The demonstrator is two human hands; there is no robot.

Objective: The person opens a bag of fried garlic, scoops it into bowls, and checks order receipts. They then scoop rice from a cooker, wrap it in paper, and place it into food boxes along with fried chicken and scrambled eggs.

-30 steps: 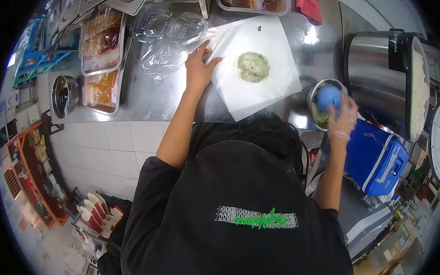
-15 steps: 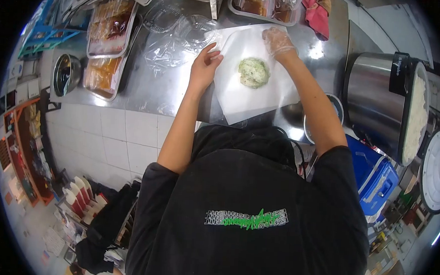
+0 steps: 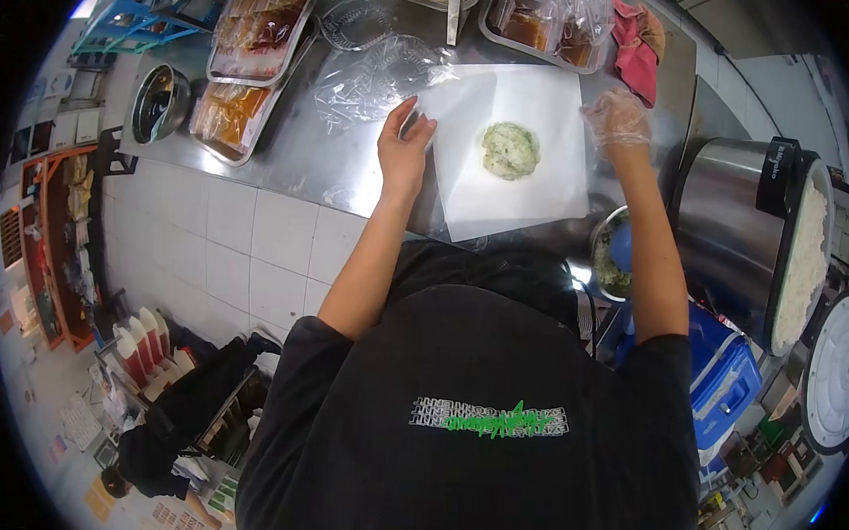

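A flat round patty of rice mixed with green bits [image 3: 511,151] lies on a sheet of white paper [image 3: 551,195] on the steel counter. My left hand [image 3: 406,152] is bare, thumb and fingers apart, at the paper's left edge. My right hand [image 3: 620,124] wears a clear plastic glove and hovers just beyond the paper's right edge. Its fingers are loosely bent and I see nothing held in them. Below my right forearm stands a metal bowl [image 3: 600,237] of green-flecked food with a blue rounded thing [image 3: 620,247] in it, partly hidden.
A large cooker of white rice [image 3: 731,198] stands at the right. Crumpled clear plastic [image 3: 371,83] lies left of the paper. Trays of bagged sauces [image 3: 254,40] and a red cloth [image 3: 635,52] are farther back. Another person [image 3: 156,457] is at lower left.
My right hand has moved from the paper's top edge to beyond its right side. The paper lies flatter on the right. My left hand stays by the left edge; the view has shifted.
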